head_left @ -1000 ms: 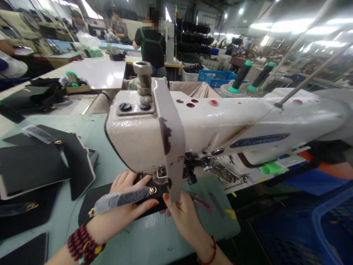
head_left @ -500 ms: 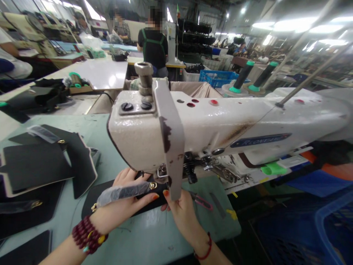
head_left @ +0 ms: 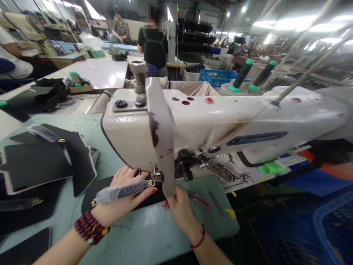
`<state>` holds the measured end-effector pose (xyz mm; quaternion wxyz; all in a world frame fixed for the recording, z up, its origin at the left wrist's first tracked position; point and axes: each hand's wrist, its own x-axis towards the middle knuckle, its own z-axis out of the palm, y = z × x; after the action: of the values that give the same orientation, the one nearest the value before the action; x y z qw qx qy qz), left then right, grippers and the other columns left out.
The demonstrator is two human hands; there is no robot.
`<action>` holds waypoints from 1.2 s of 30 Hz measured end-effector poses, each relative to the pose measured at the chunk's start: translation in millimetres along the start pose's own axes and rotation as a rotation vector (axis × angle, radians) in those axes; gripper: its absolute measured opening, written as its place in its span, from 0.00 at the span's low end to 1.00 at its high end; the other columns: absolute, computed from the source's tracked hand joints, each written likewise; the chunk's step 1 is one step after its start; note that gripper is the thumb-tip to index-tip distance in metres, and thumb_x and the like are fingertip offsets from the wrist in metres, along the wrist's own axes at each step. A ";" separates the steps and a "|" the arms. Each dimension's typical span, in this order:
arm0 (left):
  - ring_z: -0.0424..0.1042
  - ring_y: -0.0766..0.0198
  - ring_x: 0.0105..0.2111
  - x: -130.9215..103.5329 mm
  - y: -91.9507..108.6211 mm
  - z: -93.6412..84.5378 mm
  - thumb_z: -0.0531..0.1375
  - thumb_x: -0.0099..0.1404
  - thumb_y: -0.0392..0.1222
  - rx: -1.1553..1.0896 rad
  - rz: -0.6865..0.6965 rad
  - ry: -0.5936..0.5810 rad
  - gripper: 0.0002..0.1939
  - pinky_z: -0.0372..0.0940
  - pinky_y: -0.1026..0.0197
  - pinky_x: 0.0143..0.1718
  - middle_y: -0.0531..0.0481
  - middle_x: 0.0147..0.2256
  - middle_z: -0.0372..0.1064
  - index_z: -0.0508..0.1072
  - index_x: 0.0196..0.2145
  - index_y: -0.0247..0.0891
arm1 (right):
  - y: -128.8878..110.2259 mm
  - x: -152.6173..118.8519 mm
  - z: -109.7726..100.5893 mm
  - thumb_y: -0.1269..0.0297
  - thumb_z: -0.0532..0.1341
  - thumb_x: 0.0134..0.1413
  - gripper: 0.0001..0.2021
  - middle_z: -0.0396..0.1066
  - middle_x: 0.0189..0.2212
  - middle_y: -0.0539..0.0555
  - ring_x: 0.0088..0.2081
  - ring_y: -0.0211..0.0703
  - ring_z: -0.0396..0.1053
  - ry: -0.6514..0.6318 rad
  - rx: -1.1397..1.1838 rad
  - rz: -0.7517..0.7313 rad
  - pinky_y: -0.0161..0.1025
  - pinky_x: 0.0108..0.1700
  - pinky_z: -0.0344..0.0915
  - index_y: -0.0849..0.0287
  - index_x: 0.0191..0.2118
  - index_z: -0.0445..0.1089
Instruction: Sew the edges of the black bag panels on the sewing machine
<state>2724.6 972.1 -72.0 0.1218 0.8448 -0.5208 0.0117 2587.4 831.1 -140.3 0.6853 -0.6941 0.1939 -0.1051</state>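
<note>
My left hand [head_left: 120, 178] lies flat on a black panel [head_left: 92, 193], fingers stretched forward under the head of a white sewing machine [head_left: 129, 136]. Across the back of that hand rests a plastic-wrapped strap [head_left: 118, 193] with gold-coloured clasps at its ends. My right hand [head_left: 180, 209] pinches the panel's near edge, close to the needle area. Its thumb tip is hidden behind the machine's grey lever [head_left: 162, 147], and the curled fingers show just below. The needle itself is out of sight. Pink-handled thread snips [head_left: 202, 201] lie to the right of my right hand.
Black pieces with pale edges [head_left: 35, 165] are piled at left on the green tabletop [head_left: 138, 235]. Two dark thread cones [head_left: 242, 76] stand behind the machine. A blue crate [head_left: 298, 228] is at lower right. Co-workers are farther back, one in a green-strapped apron [head_left: 154, 46].
The machine appears slightly farther left in view. My right hand has shifted a little left, its thumb tip now hidden behind the lever. The left hand stays flat on the panel.
</note>
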 end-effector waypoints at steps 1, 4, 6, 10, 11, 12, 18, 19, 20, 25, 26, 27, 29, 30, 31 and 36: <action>0.65 0.50 0.43 0.0 -0.2 -0.9 0.52 0.64 0.58 0.000 0.003 -0.020 0.20 0.60 0.47 0.44 0.46 0.43 0.68 0.72 0.44 0.43 | -1.2 0.8 -2.2 0.47 0.54 0.60 0.22 0.65 0.17 0.50 0.19 0.31 0.61 -0.032 0.027 0.023 0.27 0.22 0.55 0.63 0.27 0.65; 0.65 0.51 0.46 0.5 -1.4 -3.8 0.52 0.65 0.57 -0.006 0.032 -0.020 0.19 0.59 0.46 0.48 0.46 0.45 0.68 0.71 0.45 0.44 | -6.5 2.4 -10.5 0.46 0.53 0.60 0.23 0.67 0.19 0.51 0.19 0.31 0.62 -0.156 0.104 0.067 0.27 0.23 0.57 0.63 0.28 0.65; 0.64 0.51 0.47 1.5 -1.7 -6.4 0.53 0.64 0.57 -0.008 0.045 0.009 0.18 0.60 0.47 0.48 0.46 0.45 0.67 0.71 0.43 0.44 | -10.7 2.4 -15.6 0.46 0.52 0.61 0.24 0.69 0.21 0.53 0.20 0.32 0.64 -0.223 0.120 0.058 0.28 0.24 0.58 0.64 0.28 0.65; 0.63 0.52 0.48 3.5 -0.6 -11.6 0.53 0.64 0.57 -0.046 0.033 -0.010 0.19 0.61 0.49 0.49 0.46 0.48 0.65 0.70 0.44 0.44 | -17.2 0.5 -20.1 0.46 0.48 0.64 0.28 0.69 0.20 0.55 0.21 0.32 0.64 -0.251 0.085 0.003 0.28 0.26 0.58 0.65 0.24 0.66; 0.63 0.52 0.48 3.7 -0.5 -12.4 0.53 0.64 0.57 -0.053 0.033 -0.018 0.19 0.61 0.49 0.49 0.47 0.49 0.64 0.69 0.46 0.45 | -18.2 0.0 -19.9 0.46 0.47 0.64 0.29 0.69 0.20 0.55 0.21 0.32 0.64 -0.247 0.072 -0.007 0.28 0.26 0.58 0.65 0.24 0.66; 0.64 0.53 0.48 3.8 -0.5 -12.9 0.53 0.65 0.57 -0.057 0.034 -0.021 0.19 0.61 0.49 0.49 0.47 0.49 0.64 0.69 0.48 0.45 | -18.9 -0.3 -19.4 0.45 0.48 0.64 0.29 0.69 0.20 0.54 0.21 0.32 0.64 -0.240 0.056 -0.015 0.28 0.26 0.58 0.65 0.24 0.67; 0.65 0.53 0.46 5.1 -0.6 -15.1 0.52 0.65 0.57 -0.073 0.028 -0.035 0.20 0.62 0.50 0.48 0.46 0.47 0.67 0.70 0.49 0.45 | -20.8 -0.8 -13.6 0.47 0.51 0.63 0.25 0.64 0.17 0.50 0.20 0.30 0.62 -0.117 -0.227 -0.114 0.28 0.24 0.53 0.63 0.24 0.65; 0.65 0.53 0.46 5.6 0.1 -16.0 0.52 0.65 0.57 -0.074 0.026 -0.037 0.20 0.62 0.49 0.48 0.46 0.47 0.67 0.70 0.49 0.45 | -21.0 -1.1 -12.3 0.48 0.50 0.63 0.25 0.63 0.17 0.49 0.20 0.30 0.61 -0.091 -0.264 -0.125 0.28 0.25 0.53 0.63 0.23 0.64; 0.65 0.53 0.46 6.2 0.9 -16.9 0.52 0.65 0.57 -0.072 0.024 -0.036 0.21 0.62 0.49 0.48 0.46 0.47 0.67 0.70 0.49 0.45 | -21.0 -1.4 -10.8 0.48 0.49 0.64 0.26 0.62 0.16 0.49 0.20 0.30 0.60 -0.069 -0.284 -0.129 0.28 0.25 0.52 0.63 0.22 0.63; 0.65 0.53 0.45 6.8 3.8 -20.0 0.52 0.65 0.55 -0.045 0.051 -0.005 0.20 0.61 0.49 0.47 0.46 0.49 0.65 0.69 0.50 0.46 | -16.7 -3.4 -1.2 0.47 0.48 0.64 0.28 0.57 0.14 0.48 0.19 0.30 0.56 0.016 -0.202 -0.085 0.29 0.24 0.49 0.62 0.19 0.58; 0.65 0.53 0.45 6.5 3.9 -20.3 0.52 0.65 0.55 -0.042 0.054 0.002 0.19 0.62 0.49 0.47 0.46 0.50 0.65 0.70 0.50 0.46 | -15.2 -3.6 0.7 0.46 0.48 0.63 0.28 0.57 0.14 0.48 0.18 0.30 0.56 0.024 -0.173 -0.070 0.29 0.23 0.49 0.62 0.19 0.57; 0.64 0.53 0.45 6.3 4.0 -20.5 0.53 0.65 0.55 -0.040 0.055 0.005 0.19 0.62 0.49 0.46 0.46 0.50 0.65 0.70 0.49 0.46 | -13.9 -3.8 2.2 0.46 0.49 0.63 0.28 0.56 0.14 0.48 0.18 0.30 0.55 0.028 -0.148 -0.054 0.29 0.22 0.48 0.61 0.19 0.57; 0.64 0.53 0.46 6.2 4.0 -21.0 0.52 0.65 0.55 -0.039 0.051 0.005 0.19 0.62 0.49 0.47 0.46 0.51 0.64 0.70 0.49 0.47 | -11.9 -4.2 4.4 0.45 0.49 0.62 0.28 0.54 0.13 0.47 0.17 0.30 0.53 0.026 -0.109 -0.031 0.29 0.21 0.47 0.61 0.18 0.56; 0.64 0.53 0.46 6.4 4.0 -21.3 0.52 0.65 0.55 -0.039 0.053 0.001 0.19 0.62 0.49 0.47 0.47 0.51 0.64 0.69 0.49 0.47 | -11.5 -4.3 4.9 0.45 0.49 0.62 0.28 0.53 0.13 0.47 0.17 0.29 0.52 0.022 -0.094 -0.024 0.29 0.21 0.46 0.61 0.18 0.55; 0.64 0.53 0.46 6.6 4.0 -21.6 0.52 0.65 0.56 -0.037 0.055 -0.004 0.19 0.62 0.49 0.47 0.47 0.51 0.64 0.69 0.50 0.47 | -11.3 -4.4 5.1 0.45 0.49 0.62 0.28 0.52 0.13 0.47 0.17 0.29 0.52 0.017 -0.080 -0.019 0.29 0.21 0.46 0.61 0.18 0.55; 0.66 0.52 0.45 7.3 3.9 -22.3 0.52 0.65 0.55 -0.053 0.047 -0.005 0.18 0.62 0.49 0.45 0.46 0.49 0.67 0.72 0.46 0.46 | -11.5 -3.1 4.1 0.44 0.50 0.61 0.28 0.51 0.12 0.46 0.16 0.28 0.49 0.009 -0.062 0.000 0.28 0.19 0.44 0.61 0.18 0.54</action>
<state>2726.9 968.8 -48.5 0.1426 0.8289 -0.5410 -0.0012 2587.7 836.0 -128.7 0.6627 -0.7145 0.1999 -0.1022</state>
